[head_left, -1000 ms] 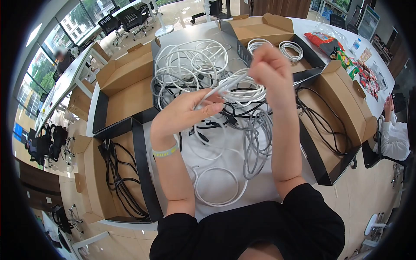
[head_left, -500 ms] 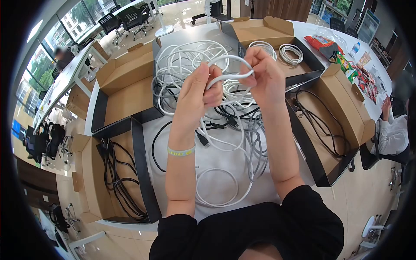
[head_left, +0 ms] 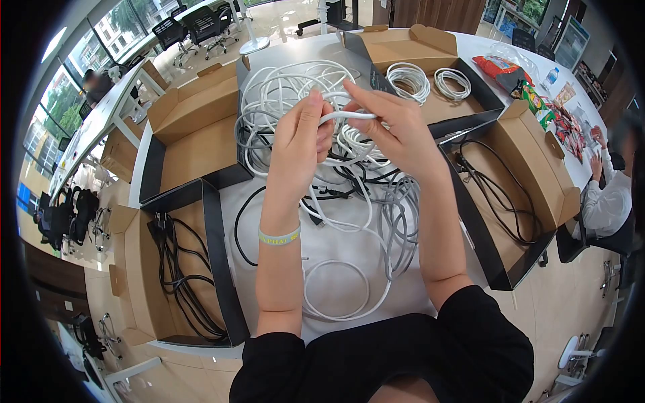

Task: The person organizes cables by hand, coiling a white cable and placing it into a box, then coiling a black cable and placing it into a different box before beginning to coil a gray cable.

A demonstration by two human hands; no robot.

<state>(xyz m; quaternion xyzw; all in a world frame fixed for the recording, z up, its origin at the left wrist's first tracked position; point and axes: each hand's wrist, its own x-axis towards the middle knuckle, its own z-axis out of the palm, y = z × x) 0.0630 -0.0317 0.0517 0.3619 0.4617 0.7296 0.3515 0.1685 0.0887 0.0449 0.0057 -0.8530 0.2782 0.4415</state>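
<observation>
My left hand [head_left: 306, 138] is closed around a white cable [head_left: 341, 115], thumb uppermost. Across from it, my right hand [head_left: 396, 131] has its thumb and fingers at the same cable, with the index finger stretched toward my left hand. Its exact grip on the cable is partly hidden. Beneath both hands spreads a tangled pile of white cables [head_left: 269, 94], with black cables mixed in. Grey cable loops [head_left: 400, 221] lie below my right hand, and a single white loop [head_left: 336, 262] rests nearer my body.
Left of the pile stand an open box [head_left: 195, 158] and a nearer box with black cables [head_left: 181, 269]. At right, one box holds coiled white cables [head_left: 408, 83]; another holds a black cable [head_left: 500, 191]. Snack bags [head_left: 500, 70] and a bottle [head_left: 551, 76] sit beyond. A person [head_left: 608, 195] sits at right.
My right hand has moved left and closer to my left hand, its fingers now more stretched out. The raised cable loop between the hands has become smaller and flatter.
</observation>
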